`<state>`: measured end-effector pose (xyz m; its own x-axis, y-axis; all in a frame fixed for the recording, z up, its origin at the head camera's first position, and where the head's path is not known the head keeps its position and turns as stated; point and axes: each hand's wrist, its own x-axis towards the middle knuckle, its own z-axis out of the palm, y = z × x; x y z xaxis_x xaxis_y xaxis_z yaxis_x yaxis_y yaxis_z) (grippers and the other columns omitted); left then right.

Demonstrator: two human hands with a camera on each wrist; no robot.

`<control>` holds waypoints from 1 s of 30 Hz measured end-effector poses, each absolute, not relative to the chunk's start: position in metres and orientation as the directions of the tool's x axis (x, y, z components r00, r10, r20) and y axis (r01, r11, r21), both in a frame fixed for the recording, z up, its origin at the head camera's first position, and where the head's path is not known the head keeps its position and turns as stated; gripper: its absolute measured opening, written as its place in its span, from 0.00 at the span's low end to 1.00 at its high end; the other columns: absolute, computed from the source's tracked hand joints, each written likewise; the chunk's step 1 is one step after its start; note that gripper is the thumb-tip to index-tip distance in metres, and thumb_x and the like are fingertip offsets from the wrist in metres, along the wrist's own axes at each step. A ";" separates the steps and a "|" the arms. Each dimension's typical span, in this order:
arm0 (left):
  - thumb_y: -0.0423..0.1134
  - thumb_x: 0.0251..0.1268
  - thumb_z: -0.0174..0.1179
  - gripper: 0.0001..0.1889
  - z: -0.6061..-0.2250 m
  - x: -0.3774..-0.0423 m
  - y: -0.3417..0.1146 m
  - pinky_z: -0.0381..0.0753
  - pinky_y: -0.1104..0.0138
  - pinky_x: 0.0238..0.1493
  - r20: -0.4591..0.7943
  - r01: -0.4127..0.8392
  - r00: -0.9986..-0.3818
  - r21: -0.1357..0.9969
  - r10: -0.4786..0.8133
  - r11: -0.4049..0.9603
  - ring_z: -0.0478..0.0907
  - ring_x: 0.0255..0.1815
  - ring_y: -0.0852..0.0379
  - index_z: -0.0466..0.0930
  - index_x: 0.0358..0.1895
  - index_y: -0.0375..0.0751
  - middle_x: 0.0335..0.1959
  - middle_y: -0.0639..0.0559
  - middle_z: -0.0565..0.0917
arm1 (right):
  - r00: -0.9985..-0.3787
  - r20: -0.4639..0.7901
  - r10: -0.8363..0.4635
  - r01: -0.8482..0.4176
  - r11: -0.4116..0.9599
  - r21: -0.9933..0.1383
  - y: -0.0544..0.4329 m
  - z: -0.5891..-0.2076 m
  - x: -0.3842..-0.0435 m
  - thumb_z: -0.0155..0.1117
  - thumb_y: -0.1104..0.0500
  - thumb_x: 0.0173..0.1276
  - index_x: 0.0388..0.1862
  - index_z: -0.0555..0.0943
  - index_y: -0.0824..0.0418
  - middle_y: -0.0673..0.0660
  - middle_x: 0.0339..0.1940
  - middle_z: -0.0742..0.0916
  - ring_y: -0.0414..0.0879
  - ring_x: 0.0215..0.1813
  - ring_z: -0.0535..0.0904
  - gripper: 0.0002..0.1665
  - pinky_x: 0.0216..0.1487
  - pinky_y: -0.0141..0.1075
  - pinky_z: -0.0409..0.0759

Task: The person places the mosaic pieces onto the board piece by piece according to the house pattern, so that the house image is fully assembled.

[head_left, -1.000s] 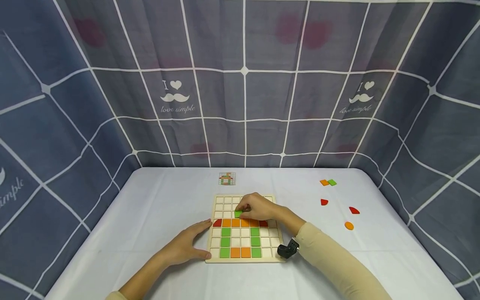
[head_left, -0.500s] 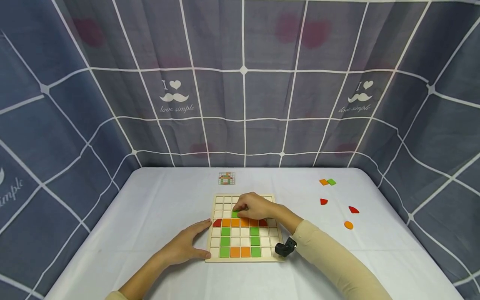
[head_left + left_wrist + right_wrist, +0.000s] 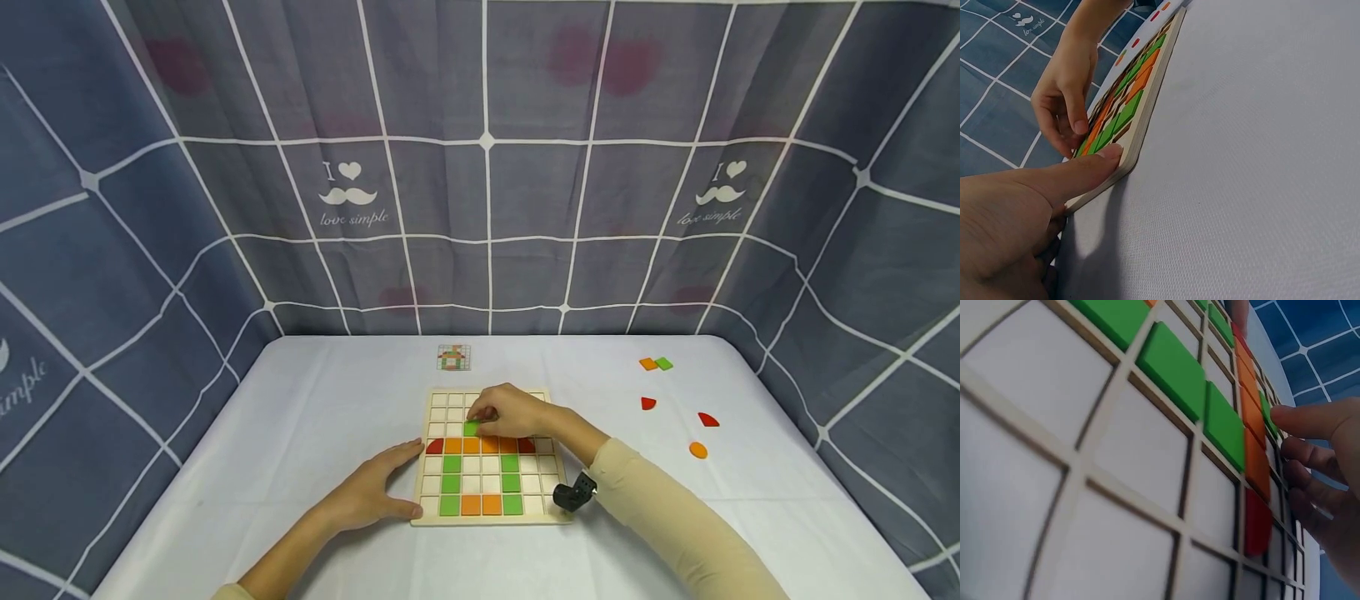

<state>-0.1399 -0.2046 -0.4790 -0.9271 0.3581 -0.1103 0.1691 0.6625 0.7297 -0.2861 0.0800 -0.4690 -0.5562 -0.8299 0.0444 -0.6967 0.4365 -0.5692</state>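
Observation:
A wooden grid board [image 3: 555, 481] lies on the white table, with green, orange and red tiles set in its cells. My left hand [image 3: 372, 486] rests at the board's left side, fingers extended along the edge; in the left wrist view its thumb [image 3: 1088, 173] lies on the near corner. Over the upper middle of the board, my right hand [image 3: 513, 414] pinches a green square tile [image 3: 471, 428] at the cell just above the orange row [image 3: 471, 446]. In the right wrist view, the thumb [image 3: 1304, 420] touches that tile; the index fingertip's contact is hidden there.
A small pattern card [image 3: 453, 357] lies behind the board. Loose on the right are an orange tile [image 3: 648, 364], a green tile [image 3: 663, 363], two red quarter-circle pieces [image 3: 648, 403] and an orange round piece [image 3: 698, 450]. A grey checked curtain [image 3: 525, 192] surrounds the table.
My right hand has shifted slightly left with the green square tile, which now lies in line with a cell above the orange row. The left hand has stayed put.

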 end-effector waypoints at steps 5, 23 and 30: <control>0.50 0.47 0.82 0.52 -0.478 -0.140 -0.204 0.54 0.36 0.75 -0.110 0.168 -0.929 0.727 0.354 0.666 0.55 0.79 0.34 0.67 0.78 0.39 0.79 0.43 0.66 | -0.553 0.068 -0.830 -0.713 0.430 -0.553 0.093 -0.462 -0.292 0.73 0.61 0.70 0.53 0.88 0.62 0.50 0.47 0.88 0.38 0.45 0.82 0.15 0.49 0.31 0.82; 0.53 0.47 0.81 0.53 -0.480 -0.140 -0.205 0.54 0.36 0.75 -0.116 0.166 -0.928 0.724 0.354 0.670 0.55 0.80 0.34 0.67 0.78 0.40 0.79 0.44 0.65 | -0.698 0.177 -0.694 -0.663 0.533 -0.527 0.183 -0.410 -0.317 0.76 0.60 0.66 0.55 0.87 0.62 0.54 0.46 0.88 0.50 0.47 0.83 0.18 0.50 0.50 0.85; 0.51 0.47 0.82 0.53 -0.480 -0.139 -0.204 0.54 0.35 0.74 -0.107 0.171 -0.927 0.730 0.359 0.661 0.55 0.79 0.32 0.67 0.77 0.39 0.79 0.42 0.65 | -0.780 0.182 -0.598 -0.591 0.611 -0.527 0.222 -0.395 -0.328 0.76 0.61 0.66 0.54 0.87 0.64 0.55 0.44 0.88 0.51 0.47 0.83 0.18 0.51 0.51 0.85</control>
